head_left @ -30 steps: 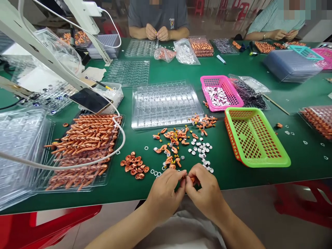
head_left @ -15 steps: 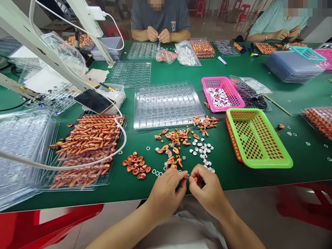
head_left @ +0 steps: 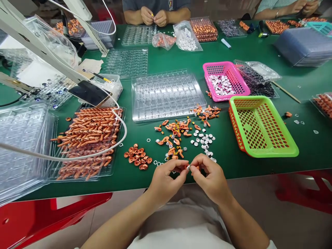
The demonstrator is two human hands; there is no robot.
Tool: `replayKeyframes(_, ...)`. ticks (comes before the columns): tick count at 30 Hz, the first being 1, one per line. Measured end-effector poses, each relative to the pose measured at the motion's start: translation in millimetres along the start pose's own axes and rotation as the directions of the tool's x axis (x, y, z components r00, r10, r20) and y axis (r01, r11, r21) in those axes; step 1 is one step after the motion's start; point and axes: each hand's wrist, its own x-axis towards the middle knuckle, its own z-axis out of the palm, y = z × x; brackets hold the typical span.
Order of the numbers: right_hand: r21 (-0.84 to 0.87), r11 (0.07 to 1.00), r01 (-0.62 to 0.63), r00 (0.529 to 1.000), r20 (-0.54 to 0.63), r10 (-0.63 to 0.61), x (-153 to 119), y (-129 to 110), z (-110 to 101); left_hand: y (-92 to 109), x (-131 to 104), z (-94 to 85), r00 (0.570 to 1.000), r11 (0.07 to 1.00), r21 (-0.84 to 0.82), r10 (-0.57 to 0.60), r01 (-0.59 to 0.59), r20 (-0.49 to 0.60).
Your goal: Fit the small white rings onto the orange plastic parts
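My left hand (head_left: pixel 167 181) and my right hand (head_left: pixel 211 178) meet at the table's front edge, fingertips pinched around one small orange part with a silvery-white end (head_left: pixel 188 167). Much of that part is hidden by the fingers. Just beyond them lie loose orange curved pieces (head_left: pixel 176 141) with yellow and black bits, and a scatter of white discs (head_left: pixel 206 140). Left of these sits a cluster of copper-coloured cups (head_left: pixel 138 156). A few thin white rings (head_left: pixel 158 163) lie close to my left hand.
A clear moulded tray (head_left: pixel 166 95) lies mid-table. On the right stand a pink basket (head_left: pixel 245 90) holding white pieces and a green basket (head_left: pixel 285 154). At left are orange tubes (head_left: pixel 90 131), a white cable (head_left: pixel 126 133) and a phone (head_left: pixel 89 93). Two people work across the table.
The view has tipped downward, so the table sits higher in the picture. My left fingers look a little straighter around the part; both hands stay together on it.
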Motion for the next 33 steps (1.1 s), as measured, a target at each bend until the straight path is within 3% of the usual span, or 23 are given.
replayKeyframes(3, 0.007, 1.000, -0.013, 1.000, -0.006, 0.013, 0.4, -1.0, -1.8, 2.6, 1.2, -1.8, 0.993, 0.990, -0.082, -0.113, 0.114, 0.027)
replayKeyframes(6, -0.058, 0.998, 0.032, 0.998, -0.046, -0.034, 0.7, -2.8, -1.9, 2.9, 1.5, -3.0, 0.993, 0.988, -0.095, -0.120, 0.121, 0.023)
replayKeyframes(12, -0.177, 0.979, 0.106, 0.991, -0.057, -0.117, 0.9, -4.6, 0.4, -0.5, 0.2, -3.1, 0.998, 0.998, 0.020, 0.062, -0.062, -0.016)
replayKeyframes(18, -0.229, 0.970, 0.082, 0.993, -0.069, -0.100, -1.2, -1.0, 3.1, -1.6, 2.7, -1.5, 0.951, 0.941, 0.164, 0.307, -0.297, -0.038)
replayKeyframes(26, -0.232, 0.971, 0.060, 0.996, -0.056, -0.075, -1.2, -1.7, 2.7, -4.1, 2.6, -1.0, 0.931, 0.907, 0.232, 0.364, -0.351, -0.014)
replayKeyframes(33, -0.220, 0.975, 0.013, 1.000, -0.015, -0.016, 1.0, -0.8, -0.2, -4.4, 1.3, -0.5, 0.943, 0.910, 0.266, 0.332, -0.318, -0.008)
